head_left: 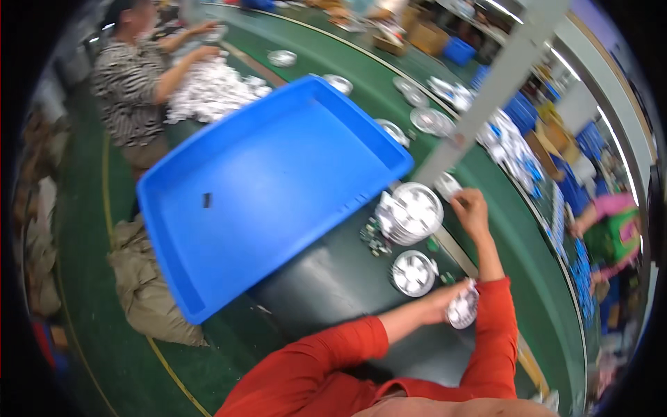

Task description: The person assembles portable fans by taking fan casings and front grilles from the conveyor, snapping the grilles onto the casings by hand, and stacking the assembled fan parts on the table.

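My left hand [439,304] is closed around a round silver metal housing [463,309] with pale parts inside, close to my body. Farther out, my right hand [471,207] has its fingertips pinched together at the belt's near edge. A small silver disc [448,186] lies right at those fingertips; blur hides whether they grip it. Left of the right hand stands a stack of silver round housings [415,211] with white segments showing in the top one. Nearer to me, a single similar housing [413,273] sits on the dark table [316,278].
A large blue tray [271,160] lies tilted across the table. Small green pieces [375,238] lie beside the stack. A grey post [479,94] rises by the green conveyor belt [514,257], which carries more silver parts [432,121]. Co-workers are at the far left [132,83] and right [615,233].
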A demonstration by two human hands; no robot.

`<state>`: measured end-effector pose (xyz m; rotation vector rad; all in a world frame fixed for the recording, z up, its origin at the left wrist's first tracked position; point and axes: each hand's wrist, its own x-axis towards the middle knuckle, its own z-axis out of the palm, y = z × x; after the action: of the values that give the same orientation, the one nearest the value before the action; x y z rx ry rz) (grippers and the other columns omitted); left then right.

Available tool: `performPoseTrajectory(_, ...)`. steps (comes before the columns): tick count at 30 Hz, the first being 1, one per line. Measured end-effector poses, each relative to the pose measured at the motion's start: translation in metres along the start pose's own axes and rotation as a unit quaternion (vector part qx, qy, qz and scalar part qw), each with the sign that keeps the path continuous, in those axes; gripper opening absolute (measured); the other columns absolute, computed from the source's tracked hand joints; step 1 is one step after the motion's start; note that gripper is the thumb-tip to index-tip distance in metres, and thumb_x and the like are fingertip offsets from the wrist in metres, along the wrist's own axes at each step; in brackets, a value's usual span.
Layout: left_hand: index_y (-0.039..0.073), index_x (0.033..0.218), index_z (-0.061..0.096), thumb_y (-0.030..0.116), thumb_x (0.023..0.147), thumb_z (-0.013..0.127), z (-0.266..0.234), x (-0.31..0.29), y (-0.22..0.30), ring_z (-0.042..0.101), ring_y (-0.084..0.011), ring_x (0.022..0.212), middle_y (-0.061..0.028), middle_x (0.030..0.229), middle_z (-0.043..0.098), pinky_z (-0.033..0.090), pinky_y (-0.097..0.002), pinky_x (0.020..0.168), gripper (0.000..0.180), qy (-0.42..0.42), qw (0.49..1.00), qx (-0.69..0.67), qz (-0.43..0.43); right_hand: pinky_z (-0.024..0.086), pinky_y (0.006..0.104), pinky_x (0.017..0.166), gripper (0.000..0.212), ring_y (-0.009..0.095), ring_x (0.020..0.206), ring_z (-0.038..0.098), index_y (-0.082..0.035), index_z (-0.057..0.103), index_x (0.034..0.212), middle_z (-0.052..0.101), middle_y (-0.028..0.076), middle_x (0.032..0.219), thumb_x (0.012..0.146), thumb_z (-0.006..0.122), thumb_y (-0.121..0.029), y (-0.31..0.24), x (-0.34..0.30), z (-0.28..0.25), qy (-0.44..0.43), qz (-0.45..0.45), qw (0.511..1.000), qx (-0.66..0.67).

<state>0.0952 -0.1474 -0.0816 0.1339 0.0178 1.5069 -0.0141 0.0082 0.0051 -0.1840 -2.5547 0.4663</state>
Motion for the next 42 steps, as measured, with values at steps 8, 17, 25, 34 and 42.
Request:
performPoseTrajectory(8, 0.012, 0.125, 0.051, 0.044, 0.097, 0.046, 0.019, -0.006, 0.011, 0.063, -0.0164, 0.101, -0.0035, 0.114, 0.062, 0.053, -0.0359, 0.083, 0.043, 0.077, 0.99, 0.117, -0.003, 0.05, 0.0279, 0.065, 0.01, 0.02, 0.078, 0.062, 0.0, 0.068, 0.08, 0.066, 0.009, 0.084, 0.071, 0.072, 0.0, -0.1, -0.06, -0.085, 0.024, -0.027, 0.996, 0.08)
performPoseTrajectory(17, 0.014, 0.123, 0.048, 0.039, 0.096, 0.047, 0.003, -0.009, -0.003, 0.056, -0.0121, 0.106, 0.0004, 0.117, 0.056, 0.051, -0.0315, 0.082, 0.036, -0.014, 0.999, 0.034, 0.015, 0.05, 0.0387, 0.078, 0.018, 0.031, 0.088, 0.061, -0.002, 0.064, 0.091, 0.065, 0.012, 0.091, 0.078, 0.068, -0.014, -0.14, -0.098, -0.074, -0.291, -0.076, 0.95, 0.087)
performPoseTrajectory(25, 0.011, 0.12, 0.053, 0.043, 0.098, 0.044, 0.036, -0.011, 0.015, 0.064, -0.0147, 0.094, -0.0029, 0.109, 0.064, 0.055, -0.0334, 0.075, 0.041, 0.101, 0.986, 0.125, -0.034, 0.05, 0.0275, 0.067, 0.018, 0.011, 0.072, 0.06, -0.002, 0.068, 0.097, 0.068, 0.005, 0.085, 0.084, 0.065, -0.013, -0.074, -0.03, -0.064, -0.119, 0.135, 0.955, 0.236)
performPoseTrajectory(34, 0.01, 0.129, 0.049, 0.046, 0.097, 0.043, 0.024, -0.013, 0.012, 0.061, -0.017, 0.105, -0.005, 0.118, 0.061, 0.05, -0.036, 0.086, 0.049, 0.113, 0.976, 0.184, -0.039, 0.051, 0.0322, 0.081, 0.05, 0.02, 0.089, 0.061, -0.007, 0.055, 0.122, 0.061, 0.012, 0.109, 0.079, 0.072, -0.026, 0.01, 0.004, 0.002, -0.039, 0.149, 0.977, 0.146)
performPoseTrajectory(42, 0.01, 0.135, 0.043, 0.05, 0.098, 0.037, 0.029, -0.023, 0.009, 0.053, -0.0234, 0.118, -0.0081, 0.132, 0.052, 0.044, -0.0419, 0.098, 0.055, 0.128, 0.977, 0.171, 0.026, 0.042, 0.0431, 0.097, 0.069, 0.037, 0.114, 0.051, -0.006, 0.042, 0.133, 0.052, 0.023, 0.124, 0.078, 0.072, -0.034, 0.045, 0.049, 0.033, 0.007, 0.162, 0.987, 0.021)
